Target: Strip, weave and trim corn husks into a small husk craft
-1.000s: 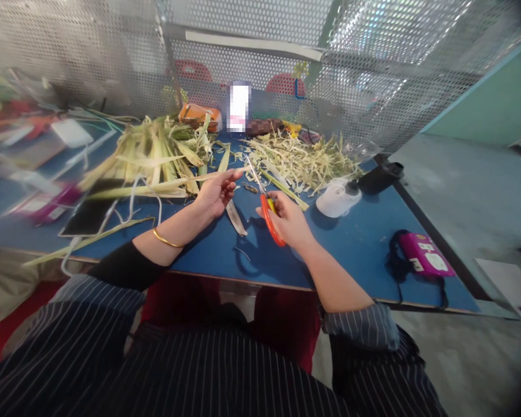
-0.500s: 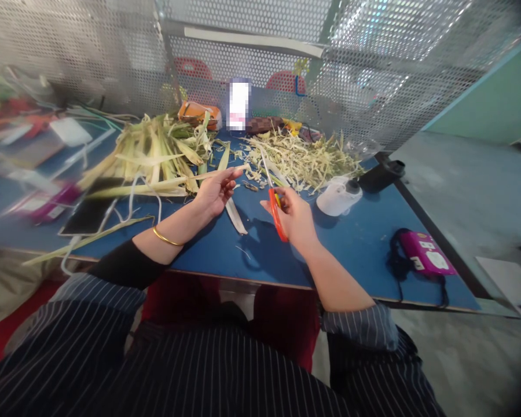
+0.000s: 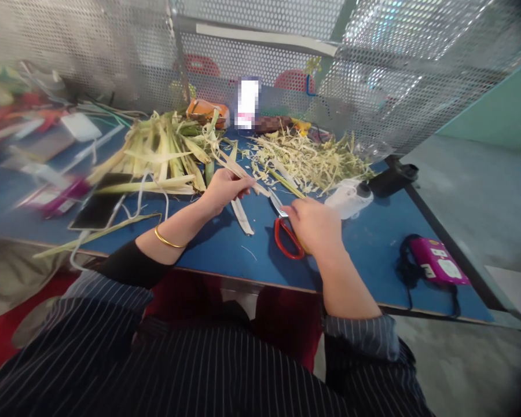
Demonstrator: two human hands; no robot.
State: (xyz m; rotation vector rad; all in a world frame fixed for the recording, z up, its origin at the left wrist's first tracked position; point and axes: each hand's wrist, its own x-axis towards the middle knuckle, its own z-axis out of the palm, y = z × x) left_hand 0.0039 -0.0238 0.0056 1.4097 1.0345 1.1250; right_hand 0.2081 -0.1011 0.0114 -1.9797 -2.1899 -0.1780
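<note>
Scissors [image 3: 281,214] dipped; left hand [image 3: 226,189] pinches husk [image 3: 234,167]; right hand [image 3: 320,226], partly hiding the scissors, apparently grips them

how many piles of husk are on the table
2: a pile of long husks beyond the left hand, and a pile of shreds beyond the right hand. The far left is blurred; more may hide there.

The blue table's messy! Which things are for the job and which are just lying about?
For the job, I think:
scissors, in the right hand
pale strip, in the left hand
pile of long leaves
heap of scraps

Probably just lying about:
purple box
orange packet
black cylinder
</note>
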